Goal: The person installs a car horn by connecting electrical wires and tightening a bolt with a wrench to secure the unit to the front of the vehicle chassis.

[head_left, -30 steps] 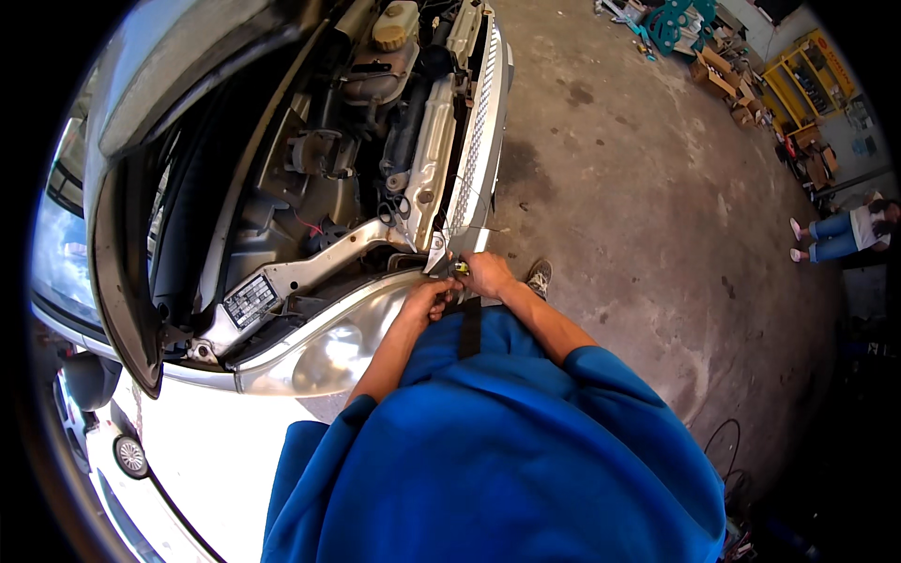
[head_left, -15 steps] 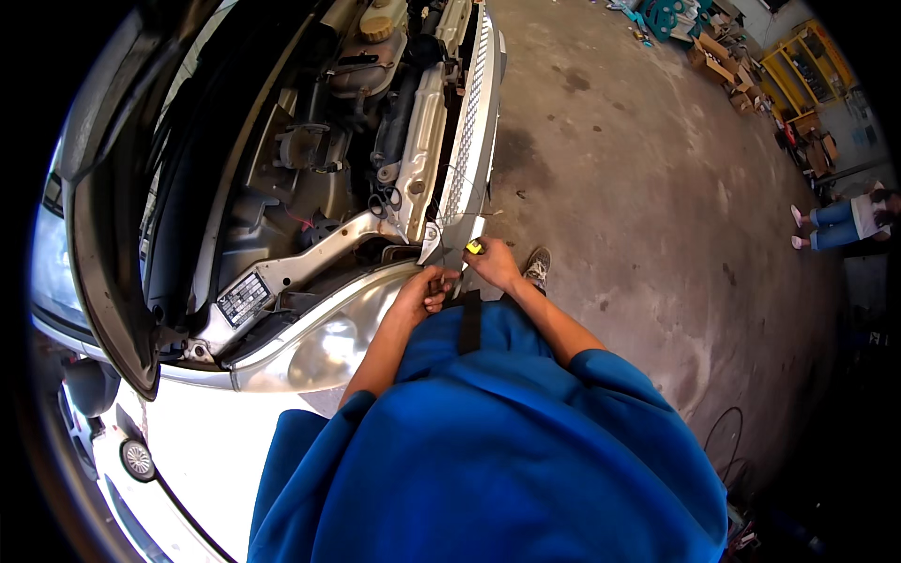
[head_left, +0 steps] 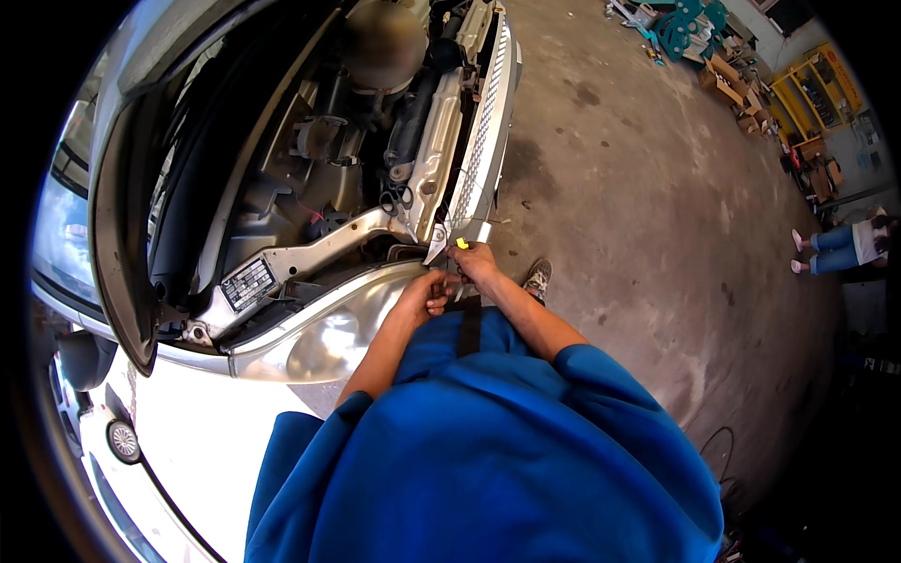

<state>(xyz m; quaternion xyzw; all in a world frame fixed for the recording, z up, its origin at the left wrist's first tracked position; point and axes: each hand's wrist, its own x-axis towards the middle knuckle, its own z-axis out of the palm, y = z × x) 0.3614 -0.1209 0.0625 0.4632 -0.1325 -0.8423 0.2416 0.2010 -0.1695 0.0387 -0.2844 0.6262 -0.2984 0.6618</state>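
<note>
My right hand [head_left: 477, 265] is closed around a small yellow-ended tool [head_left: 462, 244]; its yellow end shows above the fingers, and the rest is mostly covered. Close beside it on the left, my left hand [head_left: 425, 296] has its fingers curled in a pinch, and what they hold is hidden. Both hands meet in front of my waist, by the front corner of a silver car, next to the headlight [head_left: 333, 345]. Thin dark wires [head_left: 466, 180] stick out near the grille [head_left: 472, 141]. Black-handled scissors [head_left: 396, 198] lie on the metal front frame.
The raised hood [head_left: 117, 244] stands at the left over the engine bay. A label plate [head_left: 248, 284] is on the frame. My shoe [head_left: 538, 277] is on the concrete floor. Far right are a person in jeans [head_left: 835, 249], cardboard boxes [head_left: 723, 83] and a yellow rack [head_left: 784, 94].
My right hand has moved slightly left, close against my left hand, with the yellow-ended tool in it. My left hand has hardly moved. The whole view has shifted a little.
</note>
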